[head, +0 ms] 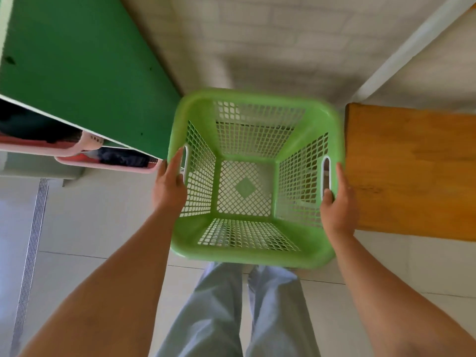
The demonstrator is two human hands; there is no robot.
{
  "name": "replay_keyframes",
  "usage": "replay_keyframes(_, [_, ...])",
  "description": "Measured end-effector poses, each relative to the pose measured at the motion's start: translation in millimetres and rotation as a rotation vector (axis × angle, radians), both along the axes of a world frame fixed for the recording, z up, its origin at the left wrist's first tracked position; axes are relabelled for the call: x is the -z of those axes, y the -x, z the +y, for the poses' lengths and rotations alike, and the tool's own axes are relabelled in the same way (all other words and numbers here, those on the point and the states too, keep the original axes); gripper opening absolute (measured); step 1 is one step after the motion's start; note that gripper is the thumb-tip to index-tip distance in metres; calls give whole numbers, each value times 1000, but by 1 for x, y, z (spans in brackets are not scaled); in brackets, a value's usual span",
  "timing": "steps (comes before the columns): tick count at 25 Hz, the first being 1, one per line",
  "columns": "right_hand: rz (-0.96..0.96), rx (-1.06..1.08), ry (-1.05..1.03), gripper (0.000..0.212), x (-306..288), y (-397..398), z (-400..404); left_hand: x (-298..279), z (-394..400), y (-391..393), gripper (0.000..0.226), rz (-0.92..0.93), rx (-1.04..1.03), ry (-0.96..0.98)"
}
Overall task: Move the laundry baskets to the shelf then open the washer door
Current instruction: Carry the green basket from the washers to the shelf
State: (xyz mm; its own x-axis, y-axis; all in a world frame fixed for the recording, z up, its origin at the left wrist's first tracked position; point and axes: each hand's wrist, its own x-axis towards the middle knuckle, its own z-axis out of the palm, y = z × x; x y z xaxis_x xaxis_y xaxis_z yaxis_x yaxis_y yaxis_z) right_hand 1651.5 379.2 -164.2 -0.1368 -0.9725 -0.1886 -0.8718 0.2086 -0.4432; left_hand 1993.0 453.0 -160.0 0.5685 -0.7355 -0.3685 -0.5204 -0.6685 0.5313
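An empty light-green mesh laundry basket hangs in the air in front of me, above the floor. My left hand grips its left side at the handle slot, fingers wrapped over the rim. On the opposite side my right hand holds the right handle slot, thumb hooked inside. To the left, two pink baskets with dark and red clothes sit on a shelf under a green panel. No washer door is in view.
A wooden tabletop stands close to the basket's right side. A white brick wall is ahead. The floor is pale tile, with a metal drain strip along the left. My legs in light trousers are below the basket.
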Motion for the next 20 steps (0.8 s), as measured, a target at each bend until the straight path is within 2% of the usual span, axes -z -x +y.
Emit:
replay_keyframes(12, [40,29,88,61,84,-26,-39,83,-48,-19,71,-90,22,57])
replay_keyframes(16, [46,-7,87,63,93,-31,-47,89,-60,-27,73,-67,41,0])
replay_keyframes(20, [166,-56,4,65,85,-36,-47,82,-66,-27,82,-142,118,-137])
